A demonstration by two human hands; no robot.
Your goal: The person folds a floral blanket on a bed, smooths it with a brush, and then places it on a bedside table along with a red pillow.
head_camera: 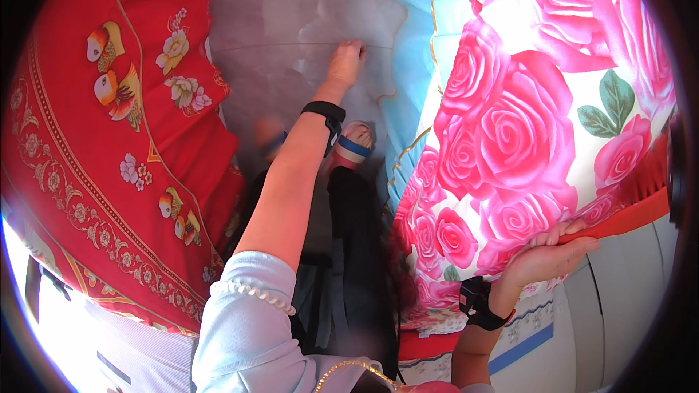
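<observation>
My left hand reaches forward over the grey floor, its fingers curled in with nothing visible in them. Some of those fingers are hidden from above. To the right, my right hand grips the end of a red brush with red bristles. The brush lies along the edge of a bed sheet printed with large pink roses, its bristles facing the sheet. The brush's far end runs out towards the dark rim of the picture.
On the left hangs a red cloth printed with birds and flowers. A light-blue ruffle with gold trim borders the rose sheet. My feet in slippers stand on the grey floor between the two. A pale panel is at lower right.
</observation>
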